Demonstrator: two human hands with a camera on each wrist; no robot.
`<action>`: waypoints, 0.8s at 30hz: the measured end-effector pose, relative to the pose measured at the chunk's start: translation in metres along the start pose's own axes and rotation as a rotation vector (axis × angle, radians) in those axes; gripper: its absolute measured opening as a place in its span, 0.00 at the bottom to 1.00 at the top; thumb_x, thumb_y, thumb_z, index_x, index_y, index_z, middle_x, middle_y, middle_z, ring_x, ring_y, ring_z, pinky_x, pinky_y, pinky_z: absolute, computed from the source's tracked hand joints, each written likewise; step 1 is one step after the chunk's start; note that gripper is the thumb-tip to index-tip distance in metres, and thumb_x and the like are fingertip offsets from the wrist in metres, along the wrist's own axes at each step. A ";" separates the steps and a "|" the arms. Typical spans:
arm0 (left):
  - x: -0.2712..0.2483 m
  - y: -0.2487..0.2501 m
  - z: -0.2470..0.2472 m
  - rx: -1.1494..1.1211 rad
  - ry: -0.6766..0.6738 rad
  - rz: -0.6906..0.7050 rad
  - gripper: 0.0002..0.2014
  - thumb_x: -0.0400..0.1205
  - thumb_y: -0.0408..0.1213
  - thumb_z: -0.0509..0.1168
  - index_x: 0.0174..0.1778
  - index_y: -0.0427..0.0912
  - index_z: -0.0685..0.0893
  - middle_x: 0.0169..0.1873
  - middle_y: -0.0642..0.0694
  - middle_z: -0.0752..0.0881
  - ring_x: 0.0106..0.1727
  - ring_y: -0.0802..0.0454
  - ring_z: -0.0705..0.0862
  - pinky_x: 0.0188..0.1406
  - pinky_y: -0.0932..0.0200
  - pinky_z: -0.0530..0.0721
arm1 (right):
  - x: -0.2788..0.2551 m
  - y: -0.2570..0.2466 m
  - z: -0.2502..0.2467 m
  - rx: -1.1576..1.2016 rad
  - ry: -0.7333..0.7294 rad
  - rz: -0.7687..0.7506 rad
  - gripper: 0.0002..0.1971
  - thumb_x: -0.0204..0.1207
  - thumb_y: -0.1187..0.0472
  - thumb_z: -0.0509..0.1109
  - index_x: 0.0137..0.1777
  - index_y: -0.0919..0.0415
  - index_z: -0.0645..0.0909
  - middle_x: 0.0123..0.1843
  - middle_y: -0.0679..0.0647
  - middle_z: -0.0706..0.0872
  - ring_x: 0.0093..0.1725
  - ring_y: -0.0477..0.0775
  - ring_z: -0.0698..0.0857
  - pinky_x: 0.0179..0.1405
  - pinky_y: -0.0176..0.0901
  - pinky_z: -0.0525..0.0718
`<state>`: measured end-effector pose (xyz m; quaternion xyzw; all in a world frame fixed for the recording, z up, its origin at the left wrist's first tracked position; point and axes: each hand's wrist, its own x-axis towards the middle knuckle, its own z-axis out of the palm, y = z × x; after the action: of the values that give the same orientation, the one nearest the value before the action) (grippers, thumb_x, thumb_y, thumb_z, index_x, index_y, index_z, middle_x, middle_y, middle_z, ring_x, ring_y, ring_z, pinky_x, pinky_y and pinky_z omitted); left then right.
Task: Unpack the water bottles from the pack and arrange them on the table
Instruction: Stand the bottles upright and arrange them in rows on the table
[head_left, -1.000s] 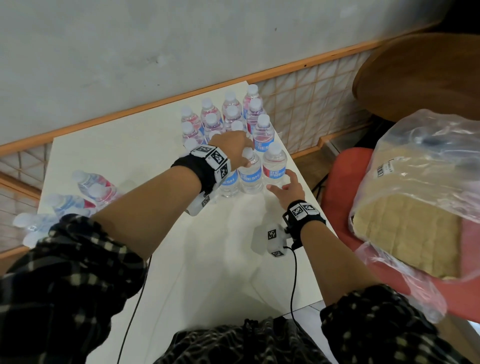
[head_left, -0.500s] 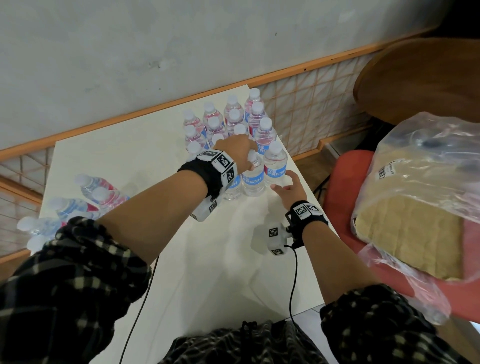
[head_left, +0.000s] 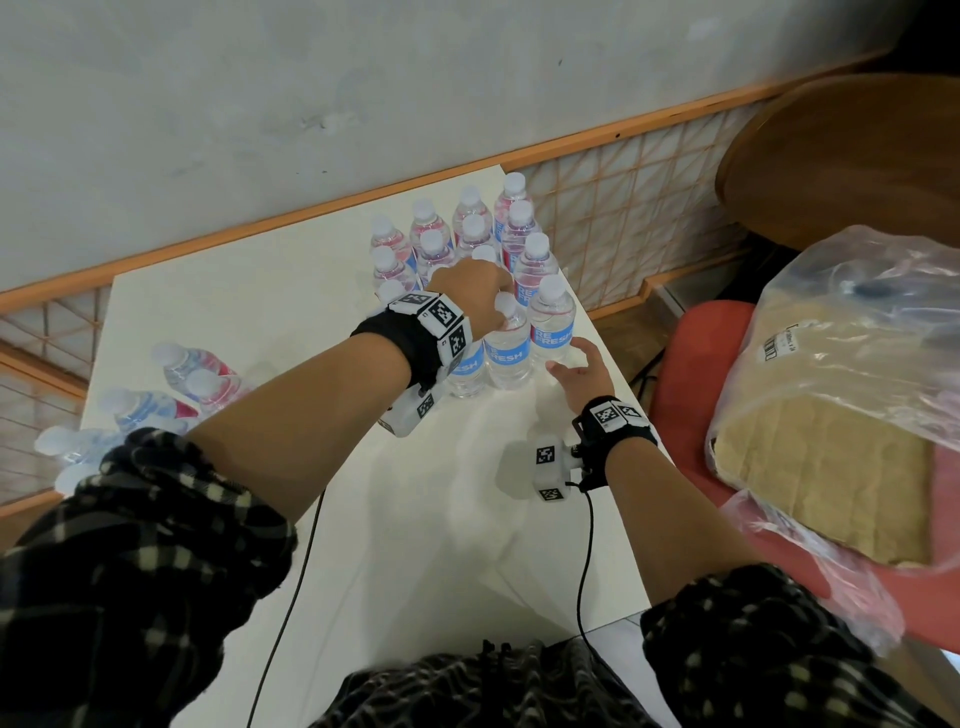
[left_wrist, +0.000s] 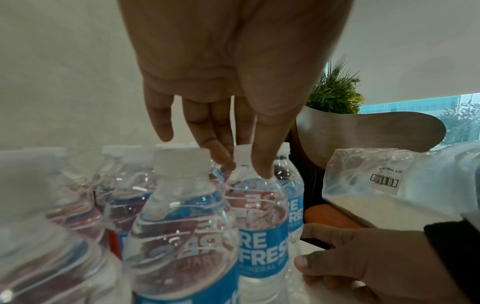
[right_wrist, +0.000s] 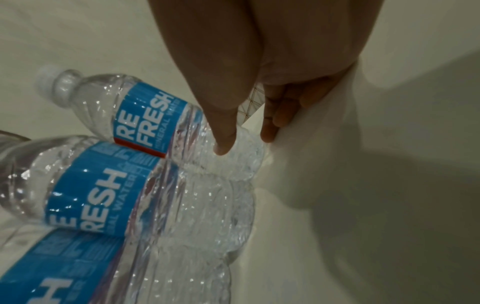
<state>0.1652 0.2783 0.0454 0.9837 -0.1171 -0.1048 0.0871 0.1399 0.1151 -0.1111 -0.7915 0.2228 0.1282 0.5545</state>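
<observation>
Several clear water bottles with blue labels stand clustered at the far right of the white table (head_left: 415, 519). My left hand (head_left: 475, 291) reaches over the front row. Its thumb and fingers (left_wrist: 223, 160) pinch the neck of the middle front bottle (left_wrist: 257, 216), just under the cap. My right hand (head_left: 569, 358) lies low by the table's right edge. Its thumb touches the base of the front right bottle (head_left: 553, 322) and its fingers (right_wrist: 270, 131) stay straight on the far side. The plastic pack wrap (head_left: 841, 364) with cardboard inside lies on a red chair.
More bottles (head_left: 192, 369) lie on their sides at the table's left edge. The red chair (head_left: 691, 374) stands close to the right edge, with a round wooden table (head_left: 841, 156) behind it. A wall with an orange rail runs along the far side. Wrist cables trail over the near table.
My right hand has edged a little closer to the base of the front right bottle. My left hand has stayed on the same bottle's top.
</observation>
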 end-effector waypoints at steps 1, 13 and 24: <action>0.000 -0.001 0.000 0.000 0.002 0.001 0.15 0.77 0.38 0.69 0.59 0.44 0.84 0.53 0.43 0.86 0.54 0.41 0.82 0.49 0.52 0.79 | 0.000 0.000 0.001 -0.020 0.004 -0.002 0.23 0.73 0.48 0.72 0.67 0.40 0.70 0.37 0.46 0.77 0.57 0.61 0.82 0.66 0.55 0.77; 0.003 -0.005 0.000 0.027 0.046 0.005 0.14 0.77 0.39 0.67 0.58 0.40 0.82 0.51 0.41 0.85 0.52 0.40 0.83 0.49 0.51 0.81 | -0.006 -0.010 0.000 -0.099 0.002 -0.025 0.26 0.79 0.48 0.66 0.76 0.44 0.65 0.49 0.51 0.81 0.64 0.59 0.80 0.76 0.56 0.65; -0.026 -0.054 0.010 0.397 0.015 0.074 0.61 0.62 0.68 0.73 0.83 0.53 0.43 0.83 0.41 0.49 0.83 0.38 0.46 0.80 0.33 0.51 | 0.002 0.009 0.005 -0.078 -0.003 -0.016 0.29 0.74 0.44 0.70 0.74 0.41 0.66 0.39 0.40 0.79 0.64 0.60 0.77 0.70 0.58 0.72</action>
<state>0.1492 0.3351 0.0301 0.9774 -0.1711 -0.0690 -0.1036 0.1378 0.1165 -0.1213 -0.8142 0.2105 0.1334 0.5244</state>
